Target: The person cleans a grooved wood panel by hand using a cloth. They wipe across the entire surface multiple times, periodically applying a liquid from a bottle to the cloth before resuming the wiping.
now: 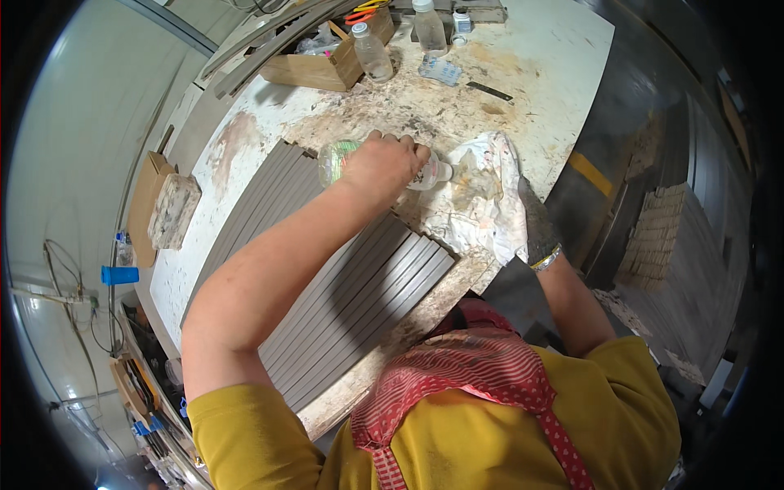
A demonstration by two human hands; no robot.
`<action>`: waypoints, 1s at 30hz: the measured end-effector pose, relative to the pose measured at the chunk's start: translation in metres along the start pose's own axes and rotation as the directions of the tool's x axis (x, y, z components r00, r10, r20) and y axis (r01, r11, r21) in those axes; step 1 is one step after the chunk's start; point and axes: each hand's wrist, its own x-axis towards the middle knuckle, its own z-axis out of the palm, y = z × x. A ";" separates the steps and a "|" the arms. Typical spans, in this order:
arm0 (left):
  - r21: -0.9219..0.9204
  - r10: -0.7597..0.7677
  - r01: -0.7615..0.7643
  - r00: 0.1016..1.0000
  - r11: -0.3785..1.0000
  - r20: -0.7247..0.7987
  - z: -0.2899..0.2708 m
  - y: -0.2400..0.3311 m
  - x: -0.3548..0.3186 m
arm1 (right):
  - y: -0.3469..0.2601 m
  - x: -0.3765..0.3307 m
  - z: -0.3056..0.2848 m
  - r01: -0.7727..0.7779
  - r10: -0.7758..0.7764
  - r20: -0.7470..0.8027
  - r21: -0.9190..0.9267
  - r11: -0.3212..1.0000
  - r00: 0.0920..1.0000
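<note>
Centre frame, the left hand (pixel 382 163) clenched a tipped clear plastic bottle (pixel 339 157), contents unclear; the gloved right hand (pixel 535 229) gripped a stained white rag (pixel 482 204). Upper frame, two capped bottles (pixel 371 53) stood.

Strips (pixel 327 278) lie on the table (pixel 539 49) — cloth (pixel 482 204) to their right, box (pixel 322 69) behind.

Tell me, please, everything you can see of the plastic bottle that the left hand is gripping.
The plastic bottle is small, clear and looks soft-walled. It lies tipped on its side, base to the left, neck pointing right toward the stained white cloth held by the gloved right hand. The left hand wraps its middle, hiding most of it. It hangs just above the grey strips on the worktable.
</note>
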 end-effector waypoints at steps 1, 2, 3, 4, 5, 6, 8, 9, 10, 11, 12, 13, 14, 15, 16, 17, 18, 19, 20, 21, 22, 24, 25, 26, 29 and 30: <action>-0.001 -0.003 0.003 1.000 1.000 0.000 -0.001 0.001 -0.002 | 0.003 0.002 -0.002 0.000 0.000 0.003 -0.001 1.000 1.000; -0.028 0.023 -0.024 0.999 0.999 -0.022 -0.006 0.006 -0.003 | 0.008 0.005 -0.008 0.043 -0.039 0.025 -0.180 0.983 0.999; -0.054 0.048 -0.051 0.998 0.997 -0.046 -0.011 0.011 -0.003 | 0.011 0.006 -0.012 0.087 -0.072 0.054 -0.352 0.932 0.996; -0.057 0.054 -0.057 0.997 0.997 -0.047 -0.015 0.017 -0.003 | 0.013 0.006 -0.014 0.082 -0.070 0.048 -0.353 0.932 0.996; -0.071 0.079 -0.084 0.995 0.994 -0.065 -0.020 0.023 -0.004 | 0.011 0.005 -0.012 0.057 -0.049 0.032 -0.355 0.933 0.998; -0.084 0.105 -0.112 0.991 0.990 -0.085 -0.024 0.028 -0.003 | 0.009 0.004 -0.012 0.031 -0.028 0.015 -0.357 0.934 0.999; -0.070 0.098 -0.105 0.990 0.992 -0.099 -0.027 0.036 0.007 | 0.014 0.009 -0.018 0.059 -0.041 0.091 -0.199 0.978 0.995; -0.056 0.091 -0.097 0.990 0.994 -0.112 -0.028 0.036 0.011 | 0.014 0.010 -0.020 0.073 -0.067 0.165 -0.034 0.997 0.984; -0.057 0.094 -0.101 0.989 0.993 -0.113 -0.025 0.032 0.017 | 0.015 0.007 -0.018 0.073 -0.066 0.162 -0.034 0.997 0.985; -0.046 0.062 -0.068 0.990 0.997 -0.125 -0.017 0.022 0.023 | 0.003 0.002 0.000 0.036 -0.074 0.145 0.249 0.968 0.987; -0.034 0.041 -0.046 0.989 0.998 -0.141 -0.015 0.015 0.028 | -0.004 -0.002 0.008 0.005 -0.074 0.115 0.513 0.858 0.991; -0.035 0.042 -0.048 0.989 0.998 -0.141 -0.013 0.009 0.031 | -0.002 -0.001 0.006 0.005 -0.073 0.113 0.513 0.858 0.991; -0.012 0.038 -0.039 0.991 0.999 -0.127 -0.014 0.004 0.032 | 0.002 0.000 0.003 -0.018 -0.048 0.123 0.485 0.874 0.991; 0.012 0.031 -0.030 0.993 0.999 -0.114 -0.015 0.001 0.032 | 0.004 0.001 0.001 -0.042 -0.023 0.134 0.457 0.889 0.991; 0.002 0.023 -0.023 0.995 1.000 -0.094 -0.015 0.001 0.033 | 0.003 0.000 0.000 -0.038 -0.024 0.130 0.459 0.887 0.991; 0.003 0.027 -0.026 0.996 1.000 -0.089 -0.014 0.002 0.032 | 0.002 0.001 0.002 0.041 -0.104 0.122 0.435 0.899 0.987; -0.007 0.021 -0.022 0.996 1.000 -0.091 -0.013 0.004 0.031 | 0.000 0.001 0.005 0.121 -0.184 0.118 0.409 0.904 0.976; -0.016 0.015 -0.017 0.996 1.000 -0.093 -0.011 0.005 0.029 | -0.004 0.000 0.010 0.119 -0.182 0.117 0.413 0.903 0.976; -0.017 0.015 -0.017 0.996 1.000 -0.091 -0.012 0.007 0.029 | -0.011 -0.002 0.014 0.142 -0.169 0.116 0.207 0.968 0.979; -0.016 0.031 -0.033 0.996 0.999 -0.085 -0.012 0.009 0.028 | -0.014 -0.002 0.016 0.158 -0.156 0.113 -0.008 0.987 0.981; -0.014 0.047 -0.048 0.996 0.999 -0.080 -0.012 0.010 0.026 | -0.008 0.001 0.012 0.157 -0.155 0.113 -0.007 0.988 0.981; -0.009 0.060 -0.061 0.996 0.998 -0.067 -0.016 0.012 0.022 | 0.012 0.006 -0.010 0.087 -0.074 0.158 -0.076 0.993 0.985; -0.005 0.063 -0.063 0.997 0.998 -0.049 -0.017 0.012 0.017 | 0.019 0.010 -0.015 0.089 -0.078 0.148 -0.069 0.994 0.986; 0.001 0.079 -0.079 0.996 0.997 -0.050 -0.016 0.012 0.015 | 0.024 0.014 -0.021 0.158 -0.122 0.134 -0.304 0.939 0.983; -0.048 0.074 -0.079 0.993 0.996 -0.096 -0.008 0.007 0.003 | 0.017 0.015 -0.013 0.158 -0.150 0.160 -0.043 0.986 0.976; -0.061 0.029 -0.035 0.994 0.997 -0.105 -0.008 0.007 0.001 | 0.013 0.013 -0.009 0.066 -0.164 0.194 0.432 0.899 0.967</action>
